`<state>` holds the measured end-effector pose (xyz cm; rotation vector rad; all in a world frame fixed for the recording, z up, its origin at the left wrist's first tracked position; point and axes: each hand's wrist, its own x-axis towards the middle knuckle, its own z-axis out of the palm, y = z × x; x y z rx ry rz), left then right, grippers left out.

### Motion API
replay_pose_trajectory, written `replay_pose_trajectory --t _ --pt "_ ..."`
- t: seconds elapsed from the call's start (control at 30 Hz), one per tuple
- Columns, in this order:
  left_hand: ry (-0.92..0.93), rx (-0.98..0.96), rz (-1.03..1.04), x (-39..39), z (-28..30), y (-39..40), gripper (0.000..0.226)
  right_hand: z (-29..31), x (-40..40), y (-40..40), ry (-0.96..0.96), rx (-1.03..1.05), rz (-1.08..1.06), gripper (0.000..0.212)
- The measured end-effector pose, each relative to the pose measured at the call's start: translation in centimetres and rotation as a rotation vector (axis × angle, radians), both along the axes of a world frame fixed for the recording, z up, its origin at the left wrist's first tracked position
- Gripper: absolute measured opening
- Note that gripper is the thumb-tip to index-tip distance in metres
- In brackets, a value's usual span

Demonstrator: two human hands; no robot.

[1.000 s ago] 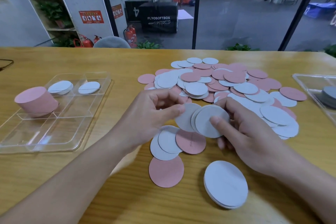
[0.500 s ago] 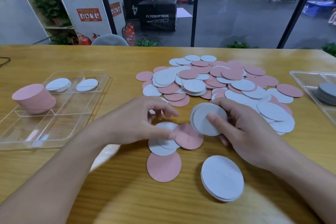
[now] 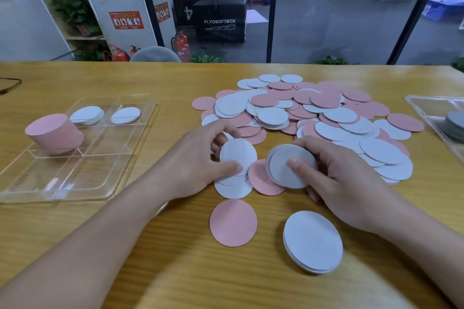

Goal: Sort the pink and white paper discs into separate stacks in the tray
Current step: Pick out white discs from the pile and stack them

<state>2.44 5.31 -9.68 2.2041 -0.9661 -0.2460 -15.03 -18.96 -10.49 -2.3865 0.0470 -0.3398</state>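
Observation:
A loose heap of pink and white paper discs (image 3: 313, 110) covers the middle and right of the wooden table. My right hand (image 3: 336, 178) grips a small stack of white discs (image 3: 288, 170), thumb on its face. My left hand (image 3: 198, 160) pinches a single white disc (image 3: 237, 153) lifted off a few loose discs below it. A lone pink disc (image 3: 233, 222) and a flat white stack (image 3: 312, 244) lie near me. The clear tray (image 3: 105, 170) at the left holds a tall pink stack (image 3: 54, 134) and two white piles (image 3: 86, 115).
A second clear tray (image 3: 421, 105) with grey discs (image 3: 455, 123) sits at the right table edge. A dark cable (image 3: 10, 83) lies at the far left. Glass panels and a railing stand behind the table's far edge.
My left hand has let go of the shared white stack, dropped to the loose discs and picked up one white disc. My right hand keeps the stack, now squared up.

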Motion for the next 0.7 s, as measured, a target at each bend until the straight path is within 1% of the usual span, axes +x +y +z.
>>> replay_pose_trajectory --t 0.13,0.2,0.33,0.47,0.57,0.63,0.7 --pt "-0.027 -0.181 0.109 0.4 -0.5 -0.3 0.017 0.0 0.0 0.0 0.008 0.005 0.005 0.007" --pt "0.013 -0.271 0.137 0.5 -0.3 -0.2 0.009 0.0 0.1 -0.1 0.011 0.001 0.012 0.008" --pt "0.200 -0.376 0.083 0.4 0.0 0.0 0.007 0.2 0.0 0.0 0.024 0.000 0.017 0.009" --pt "0.146 -0.329 -0.031 -0.2 -0.5 -0.6 0.006 0.2 -0.1 0.0 -0.002 0.062 0.024 0.013" --pt "0.172 -0.332 -0.149 -1.0 -0.4 -1.0 0.007 0.2 -0.1 0.1 -0.014 0.089 0.010 0.009" --pt "0.185 -0.340 -0.189 -1.4 -0.3 -1.1 0.009 0.2 -0.1 0.3 -0.013 0.111 0.008 0.008" --pt "0.226 -0.347 -0.228 -1.6 -0.4 -1.2 0.012 0.1 -0.1 0.4 -0.006 0.122 0.030 0.014"
